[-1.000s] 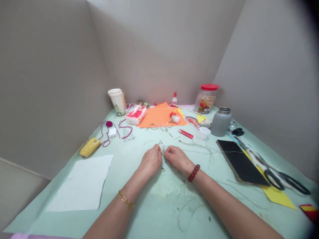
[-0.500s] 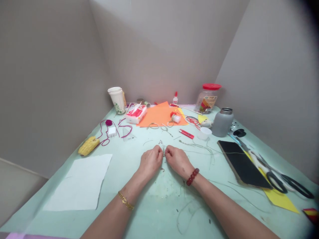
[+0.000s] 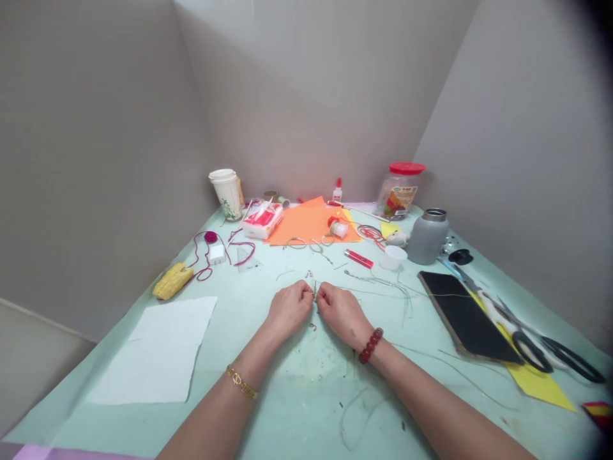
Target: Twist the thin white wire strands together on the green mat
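Cord [image 3: 315,289] in the gap between two sets of curled fingers.
Below spreads the table [image 3: 287,415]; left hand [image 3: 290,308] and right hand [image 3: 342,312] pinch close together; the short visible stretch points away from the wearer, long axis along the gap.

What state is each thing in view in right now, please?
Left hand: closed, pinching thin cord
Right hand: closed, pinching thin cord
Paper cup: upright, lidded
Tissue pack: open, tissue protruding
Glue bottle: upright, capped
Jar: upright, lidded
Gray bottle: upright, uncapped
Phone: flat, screen dark
Lighter: lying flat, unlit
White dish: upright, open
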Available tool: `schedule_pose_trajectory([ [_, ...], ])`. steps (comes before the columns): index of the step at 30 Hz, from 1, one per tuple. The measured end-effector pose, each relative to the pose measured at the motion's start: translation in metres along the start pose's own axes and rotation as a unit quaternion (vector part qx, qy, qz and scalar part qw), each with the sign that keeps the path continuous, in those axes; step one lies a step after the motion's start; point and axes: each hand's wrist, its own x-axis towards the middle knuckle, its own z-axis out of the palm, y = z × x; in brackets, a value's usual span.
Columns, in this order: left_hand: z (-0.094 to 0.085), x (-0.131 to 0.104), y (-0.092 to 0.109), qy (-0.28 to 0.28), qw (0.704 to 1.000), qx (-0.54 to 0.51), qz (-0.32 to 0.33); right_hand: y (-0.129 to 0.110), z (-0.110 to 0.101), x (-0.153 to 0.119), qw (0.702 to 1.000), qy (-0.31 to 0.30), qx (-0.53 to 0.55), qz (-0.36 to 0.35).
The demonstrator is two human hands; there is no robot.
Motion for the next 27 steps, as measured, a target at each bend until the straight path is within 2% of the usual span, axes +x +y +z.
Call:
schedule_pose_trajectory([
  [7,0.0017,0.0042,0.0014,0.013,0.999,-0.026,-0.036,-0.0007,0.0008,-0.0034,1.0,0.009,0.001,0.007],
  [10,0.0011,0.0058,0.0007,-0.002,0.999,-0.027,-0.046,-0.0007,-0.0016,-0.0006,1.0,0.01,0.007,0.023],
  [15,0.0007,0.0065,-0.0001,-0.013,0.999,0.006,-0.034,-0.0043,-0.0005,0.0039,0.998,0.016,0.05,0.027],
  [20,0.0,0.004,0.0014,-0.012,1.0,0.023,-0.015,-0.0073,0.003,0.0025,0.995,-0.001,0.098,-0.013],
  [23,-0.0007,0.0031,0.0013,-0.013,0.999,0.028,-0.01,-0.0045,0.0019,0.0009,0.996,-0.013,0.083,-0.027],
  [27,-0.0007,0.003,-0.0006,-0.011,0.999,0.032,-0.003,0.0013,-0.0011,0.0049,1.0,0.002,0.017,0.005],
])
